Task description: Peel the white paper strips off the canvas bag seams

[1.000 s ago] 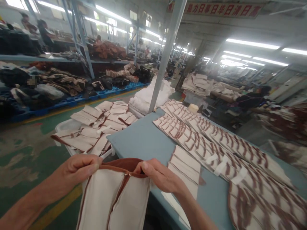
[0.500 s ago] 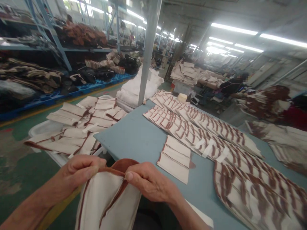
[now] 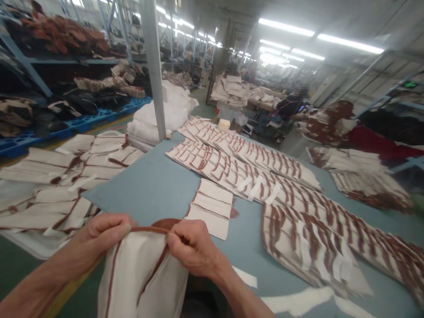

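Between my hands hangs a cream fabric piece [image 3: 129, 269] with brown seams and a brown edge band along its top. My left hand [image 3: 107, 234] pinches the band at its left end. Farther right on the same edge, my right hand [image 3: 194, 245] grips the band with thumb and curled fingers. The edge is stretched fairly straight between them, and brown material curves up behind it. The lower part of the piece runs out of the picture. Just beyond my right hand, a flat cream panel [image 3: 212, 207] with dark seams lies on the blue-grey table [image 3: 142, 181].
Long overlapping rows of cream and brown pieces [image 3: 251, 176] cover the table's right side, with white strips [image 3: 255, 187] on them. A bin of similar pieces [image 3: 62, 185] stands at the left. A metal post [image 3: 154, 66] rises at the table's far corner. Beyond sits a person [image 3: 288, 106].
The view has turned right, so the surroundings sit farther left. My right hand's fingers have curled more tightly over the band, and the edge looks straighter.
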A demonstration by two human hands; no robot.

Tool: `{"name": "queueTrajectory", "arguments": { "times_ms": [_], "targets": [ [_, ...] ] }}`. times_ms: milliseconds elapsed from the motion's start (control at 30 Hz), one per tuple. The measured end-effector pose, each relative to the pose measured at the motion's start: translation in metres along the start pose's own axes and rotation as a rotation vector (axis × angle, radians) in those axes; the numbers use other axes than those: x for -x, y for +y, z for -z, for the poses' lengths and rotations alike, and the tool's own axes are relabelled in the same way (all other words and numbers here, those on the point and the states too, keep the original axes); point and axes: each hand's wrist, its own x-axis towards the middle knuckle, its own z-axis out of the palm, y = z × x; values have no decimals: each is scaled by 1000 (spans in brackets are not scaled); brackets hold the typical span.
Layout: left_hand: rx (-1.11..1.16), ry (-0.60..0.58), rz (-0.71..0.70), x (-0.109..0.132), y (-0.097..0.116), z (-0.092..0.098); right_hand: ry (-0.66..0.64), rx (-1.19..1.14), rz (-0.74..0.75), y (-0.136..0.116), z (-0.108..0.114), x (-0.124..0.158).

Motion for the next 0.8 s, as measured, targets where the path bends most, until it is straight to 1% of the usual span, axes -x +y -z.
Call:
{"name": "queueTrajectory", "arguments": {
  "times_ms": [100, 200, 267, 367, 467, 533, 600, 700, 800],
  "targets": [
    [50, -64, 18, -13, 19, -29, -45, -59, -11, 20, 38, 5],
    [4, -106, -20, -20, 30, -51, -78, -107, 7, 34, 71, 11],
    [-31, -141, -48, -23, 34, -63, -92, -145, -1, 40, 89, 19],
    [-83, -206, -88, -26, 42, -79, -138, -222, -52, 50, 112, 36],
    [-113, -279, -113, -30, 57, -90, -205, -289, -120, 62, 133, 44],
    [-120, -358, -113, -34, 69, -93, -249, -322, -156, 70, 142, 43],
    [-114, -453, -103, -40, 80, -94, -277, -352, -183, 77, 146, 37],
    [-95, -564, -93, -49, 93, -95, -276, -393, -208, 82, 143, 27],
    [-90, -626, -115, -56, 104, -95, -258, -426, -203, 83, 134, 14]
  ]
}}
